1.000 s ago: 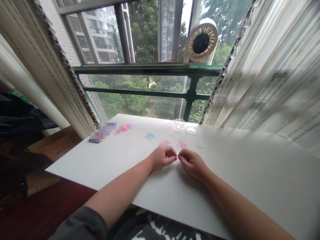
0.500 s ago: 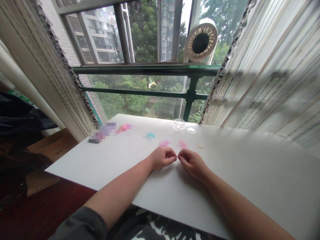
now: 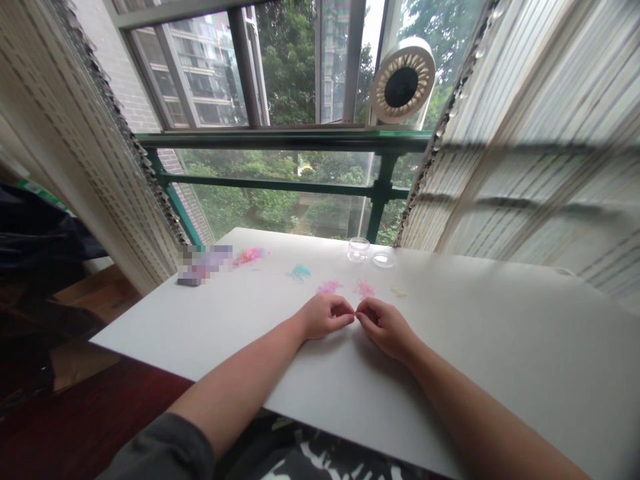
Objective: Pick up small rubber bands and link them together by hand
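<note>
Over the white table (image 3: 210, 333), my left hand (image 3: 325, 316) and my right hand (image 3: 383, 324) meet at the fingertips. Both are closed in a pinch; whatever lies between the fingers is too small to make out. Just beyond my left hand is a small purple-pink pile (image 3: 330, 287) of tiny pieces. A pink pile (image 3: 365, 288) lies just past my right hand, with a few pale yellow pieces (image 3: 399, 291) to its right. Farther left are a turquoise pile (image 3: 301, 273) and a larger mixed pink pile (image 3: 249, 257).
A clear round jar (image 3: 358, 251) stands at the table's far edge beside a clear lid (image 3: 383, 260). A blurred-out purple item (image 3: 205, 265) lies at the left edge. A white fan (image 3: 403, 81) hangs before the window. Curtains (image 3: 525, 153) flank both sides.
The curtains on both sides have shifted, the left one moving leftward. My hands and the piles look the same.
</note>
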Tool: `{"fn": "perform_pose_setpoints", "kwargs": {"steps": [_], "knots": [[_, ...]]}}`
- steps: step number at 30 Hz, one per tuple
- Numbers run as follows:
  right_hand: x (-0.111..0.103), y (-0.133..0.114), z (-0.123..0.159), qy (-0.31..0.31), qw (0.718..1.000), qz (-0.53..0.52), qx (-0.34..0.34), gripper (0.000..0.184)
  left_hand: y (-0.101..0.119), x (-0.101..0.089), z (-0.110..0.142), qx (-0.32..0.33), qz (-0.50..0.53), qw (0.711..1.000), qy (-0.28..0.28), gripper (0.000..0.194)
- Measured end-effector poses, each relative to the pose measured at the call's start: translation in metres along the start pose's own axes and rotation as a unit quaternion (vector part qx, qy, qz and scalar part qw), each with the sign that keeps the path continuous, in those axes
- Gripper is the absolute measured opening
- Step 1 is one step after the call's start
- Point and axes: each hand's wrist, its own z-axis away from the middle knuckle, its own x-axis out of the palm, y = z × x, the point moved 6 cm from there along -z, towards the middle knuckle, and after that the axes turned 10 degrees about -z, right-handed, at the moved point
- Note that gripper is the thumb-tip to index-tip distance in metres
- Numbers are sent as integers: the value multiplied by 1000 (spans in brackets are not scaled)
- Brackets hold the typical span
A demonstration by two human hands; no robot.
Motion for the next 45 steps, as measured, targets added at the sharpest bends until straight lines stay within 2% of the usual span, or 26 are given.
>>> {"fn": "perform_pose_setpoints", "kwargs": {"steps": [15, 36, 45], "knots": [[4, -2, 0, -27, 1000, -3, -5, 10, 1, 0, 0, 8, 17, 1000, 8, 11], [5, -3, 1, -29, 999, 22, -12, 13, -2, -1, 1, 5, -27, 1000, 6, 21], [6, -7, 2, -40, 999, 28, -14, 9, 0, -1, 1, 14, -11, 1000, 9, 11]]}}
